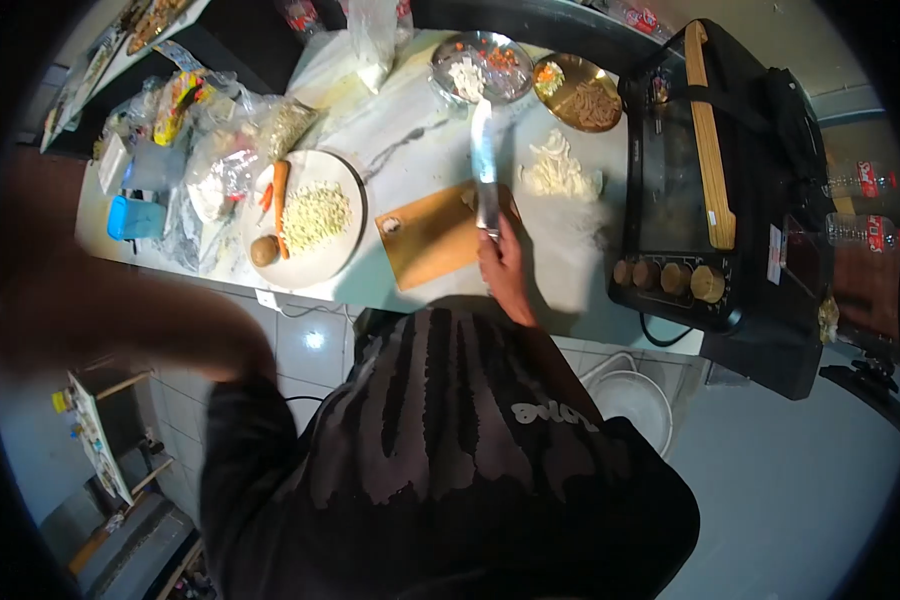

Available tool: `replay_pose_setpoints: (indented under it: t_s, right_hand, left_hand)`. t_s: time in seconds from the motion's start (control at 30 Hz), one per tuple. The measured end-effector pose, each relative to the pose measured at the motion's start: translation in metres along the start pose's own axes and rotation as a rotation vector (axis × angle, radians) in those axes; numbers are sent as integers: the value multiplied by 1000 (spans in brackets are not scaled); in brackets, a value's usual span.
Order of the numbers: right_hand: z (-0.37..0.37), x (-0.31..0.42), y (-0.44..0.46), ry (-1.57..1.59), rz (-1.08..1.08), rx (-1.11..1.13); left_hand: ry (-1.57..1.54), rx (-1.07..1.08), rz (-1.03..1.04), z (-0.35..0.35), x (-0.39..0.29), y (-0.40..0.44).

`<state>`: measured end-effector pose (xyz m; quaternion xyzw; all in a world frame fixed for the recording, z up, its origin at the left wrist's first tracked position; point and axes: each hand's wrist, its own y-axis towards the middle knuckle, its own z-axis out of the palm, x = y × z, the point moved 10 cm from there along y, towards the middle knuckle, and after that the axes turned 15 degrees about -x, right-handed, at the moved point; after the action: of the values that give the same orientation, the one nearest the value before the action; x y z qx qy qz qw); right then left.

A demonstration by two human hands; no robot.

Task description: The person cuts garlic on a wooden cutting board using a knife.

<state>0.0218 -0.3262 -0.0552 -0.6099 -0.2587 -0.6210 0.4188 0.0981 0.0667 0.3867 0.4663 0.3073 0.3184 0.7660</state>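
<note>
My right hand (pixel 507 265) is wrapped round the handle of a knife (pixel 485 165), held above a wooden cutting board (pixel 425 245). The blade points away from me, its tip by the rim of a metal plate (pixel 518 92); white chopped pieces (pixel 466 80) lie there beside orange-red bits. Pale sliced pieces (pixel 558 172) are heaped on the counter to the right of the blade. My left forearm (pixel 150 320) is raised at the left edge, smeared by motion, and its fingers cannot be made out.
A white plate (pixel 320 265) bears chopped pale pieces, a carrot (pixel 280 185), a red chili and a round brown item (pixel 264 250). Plastic bags (pixel 230 150) and a blue container (pixel 135 217) stand left. A golden plate (pixel 612 82) and a black oven (pixel 660 200) are right.
</note>
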Motion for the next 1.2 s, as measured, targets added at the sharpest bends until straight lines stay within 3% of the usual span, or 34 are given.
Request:
replay_pose_setpoints:
  t_s: [0.03,0.07,0.1,0.13,0.17,0.2,0.23,0.4,0.5,0.8,0.93,1.0,1.07,1.1,1.13,1.17,1.2]
  right_hand:
    - [-6,-1,0,11,33,-4]
    - [-12,-4,2,22,65,-14]
    - [-16,-3,1,36,54,-28]
    - [-24,-8,-1,19,98,-59]
    - [-32,-14,-4,-6,147,-87]
    - [-34,-14,-5,-11,148,-94]
    - [-35,-14,-7,-15,139,-101]
    - [-38,-33,-5,-47,117,-113]
    - [-40,-38,-1,-89,69,-142]
    - [-40,-26,2,-148,-21,-123]
    - [-38,-17,3,-242,-80,-116]
    - [-36,-12,5,-247,-110,-101]
    - [-37,-7,4,-262,-224,-133]
    - [-37,-11,5,-310,-184,-128]
    - [-39,-17,7,-353,-140,-120]
    - [-39,-10,5,-359,-182,-135]
    - [-39,-1,5,-369,-225,-147]
  left_hand:
    - [135,241,-128,11,30,-115]
    - [129,611,-273,42,46,-272]
    - [-45,915,-450,64,11,-378]
    - [-251,1115,-817,67,-68,-381]
    - [-247,1241,-976,56,-101,-403]
    - [-243,1316,-823,44,-107,-434]
    - [-165,1447,-837,35,-112,-451]
    - [-128,1424,-759,38,-120,-467]
    - [-49,1530,-705,44,-119,-479]
    - [5,1692,-841,7,-90,-467]
    - [54,1544,-868,-17,-68,-457]
    - [107,1589,-888,-24,-64,-461]
    - [18,1504,-800,-22,-84,-426]
    - [-102,1631,-859,-14,-115,-393]
    - [-361,1837,-976,-9,-155,-361]
    - [-856,1904,-972,-10,-201,-316]
    - [-1246,1922,-1271,-24,-237,-269]
